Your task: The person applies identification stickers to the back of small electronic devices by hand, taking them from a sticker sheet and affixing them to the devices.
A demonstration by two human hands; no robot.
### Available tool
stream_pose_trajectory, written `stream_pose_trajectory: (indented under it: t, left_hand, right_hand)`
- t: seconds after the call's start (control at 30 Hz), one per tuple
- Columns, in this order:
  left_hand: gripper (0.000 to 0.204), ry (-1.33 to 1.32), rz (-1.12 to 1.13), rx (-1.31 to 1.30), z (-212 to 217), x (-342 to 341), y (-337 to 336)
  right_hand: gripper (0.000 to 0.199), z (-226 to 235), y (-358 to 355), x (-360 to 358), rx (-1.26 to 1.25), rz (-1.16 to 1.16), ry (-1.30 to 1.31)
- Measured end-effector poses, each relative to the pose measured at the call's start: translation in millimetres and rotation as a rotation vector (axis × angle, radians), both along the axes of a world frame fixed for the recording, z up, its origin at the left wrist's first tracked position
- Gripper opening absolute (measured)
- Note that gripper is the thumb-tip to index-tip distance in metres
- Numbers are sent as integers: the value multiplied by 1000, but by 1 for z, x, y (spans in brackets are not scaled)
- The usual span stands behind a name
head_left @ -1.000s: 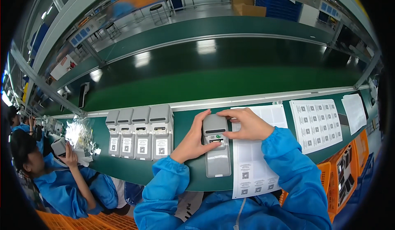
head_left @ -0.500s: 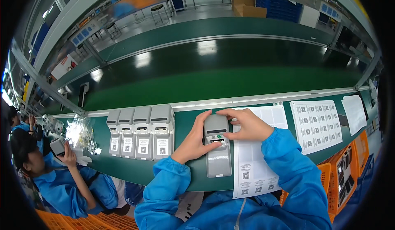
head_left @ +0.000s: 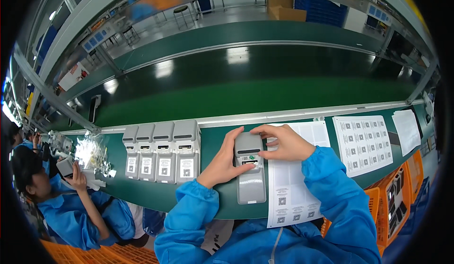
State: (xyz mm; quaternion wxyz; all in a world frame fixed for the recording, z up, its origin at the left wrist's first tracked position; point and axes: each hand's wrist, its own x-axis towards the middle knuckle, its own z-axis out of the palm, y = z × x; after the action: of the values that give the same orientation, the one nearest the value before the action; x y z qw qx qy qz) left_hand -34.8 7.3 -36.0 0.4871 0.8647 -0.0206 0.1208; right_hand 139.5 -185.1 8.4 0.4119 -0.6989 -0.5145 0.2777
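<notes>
On the green bench in front of me lies a grey handheld device [head_left: 251, 188] with a dark slot near its top and an exposed compartment at mid-length showing a small green part and a row of contacts. My left hand [head_left: 222, 162] wraps its left side, with the thumb across the front just below the compartment. My right hand [head_left: 288, 143] is curled at the upper right, its index finger on the top corner and its thumb against the right edge beside the compartment. Anything pinched under those fingertips is hidden.
Left of me stands a row of several similar grey devices [head_left: 187, 153] with code labels. A label sheet [head_left: 295, 195] lies under my right forearm, another label sheet [head_left: 363, 143] farther right. Orange crates [head_left: 388, 212] stand lower right. A co-worker [head_left: 71, 198] at left holds a device.
My right hand has shifted very slightly at the device's upper right corner, its fingers still against it. My left hand and the device stay put.
</notes>
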Motion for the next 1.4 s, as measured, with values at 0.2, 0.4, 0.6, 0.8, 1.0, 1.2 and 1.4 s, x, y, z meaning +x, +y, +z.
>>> stream_pose_trajectory:
  t: [0.2, 0.4, 0.6, 0.8, 1.0, 1.2, 1.4]
  left_hand:
    - [110, 12, 8, -16, 1, 0, -1]
    - [109, 4, 8, -2, 1, 0, 0]
    - [109, -1, 4, -13, -1, 1, 0]
    - [108, -11, -2, -17, -1, 0, 0]
    - [108, -10, 5, -6, -2, 0, 0]
    - [108, -7, 7, -5, -2, 0, -1]
    - [104, -35, 5, 4, 3, -1, -1]
  right_hand:
    - [59, 2, 1, -6, -13, -16, -34]
    - [61, 0, 1, -7, -16, -40, -62]
    - [61, -1, -1, -3, -4, -20, 45]
    - [63, 1, -1, -10, -28, -24, -49]
    - [62, -2, 0, -8, -27, -37, -20]
    - [60, -1, 0, -12, -13, -57, -21]
    - [61, 2, 0, -14, -31, -44, -59]
